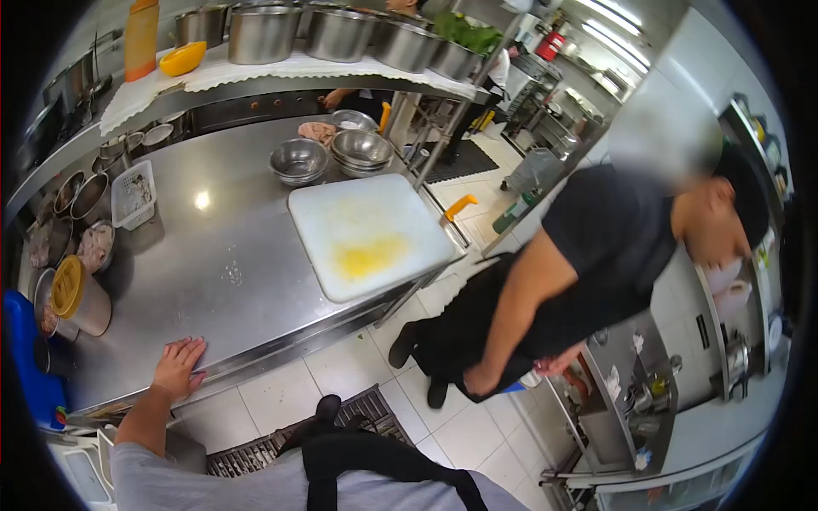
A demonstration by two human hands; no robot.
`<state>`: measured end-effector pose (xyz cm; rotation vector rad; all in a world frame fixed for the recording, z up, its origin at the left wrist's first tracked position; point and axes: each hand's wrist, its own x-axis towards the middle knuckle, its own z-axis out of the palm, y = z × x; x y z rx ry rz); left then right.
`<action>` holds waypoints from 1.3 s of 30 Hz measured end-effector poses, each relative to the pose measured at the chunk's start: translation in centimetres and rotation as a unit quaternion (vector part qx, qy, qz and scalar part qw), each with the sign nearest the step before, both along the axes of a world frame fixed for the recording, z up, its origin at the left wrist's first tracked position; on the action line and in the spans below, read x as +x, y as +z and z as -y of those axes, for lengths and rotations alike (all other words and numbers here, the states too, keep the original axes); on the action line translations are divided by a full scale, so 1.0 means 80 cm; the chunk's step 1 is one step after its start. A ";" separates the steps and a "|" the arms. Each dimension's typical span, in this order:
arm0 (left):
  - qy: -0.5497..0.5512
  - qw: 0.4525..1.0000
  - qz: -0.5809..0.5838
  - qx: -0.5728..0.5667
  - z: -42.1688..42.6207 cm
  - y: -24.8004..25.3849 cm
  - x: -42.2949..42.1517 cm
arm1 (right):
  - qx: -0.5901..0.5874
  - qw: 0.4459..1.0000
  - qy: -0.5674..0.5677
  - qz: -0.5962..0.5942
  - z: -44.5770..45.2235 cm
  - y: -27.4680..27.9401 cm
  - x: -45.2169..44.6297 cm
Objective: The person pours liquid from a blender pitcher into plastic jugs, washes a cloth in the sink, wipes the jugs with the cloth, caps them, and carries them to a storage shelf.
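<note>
My left hand [181, 366] lies palm down on the front edge of the steel worktable [213, 289], fingers stretched out and holding nothing. My right hand is out of view. Nearest to the left hand, on its far left side, stands a clear plastic tub with a yellow lid [73, 285]. A white cutting board [366, 204] with a yellow stain lies at the table's right end. An orange handle [461, 207] juts out past the board's right edge; the rest of that tool is hidden.
A co-worker [588, 247] in black stands to the right, leaning over. Steel bowls [298, 159] sit behind the board, and a white basket [134, 194] at left. Steel pots [264, 34] line the shelf above. A floor grate [256, 451] lies by my feet.
</note>
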<state>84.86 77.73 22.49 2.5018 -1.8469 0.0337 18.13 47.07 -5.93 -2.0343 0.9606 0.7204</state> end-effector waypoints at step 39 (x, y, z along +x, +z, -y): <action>-0.400 0.857 -0.284 -0.162 0.890 0.154 -0.467 | -0.107 0.922 -0.355 0.114 0.444 0.093 -0.121</action>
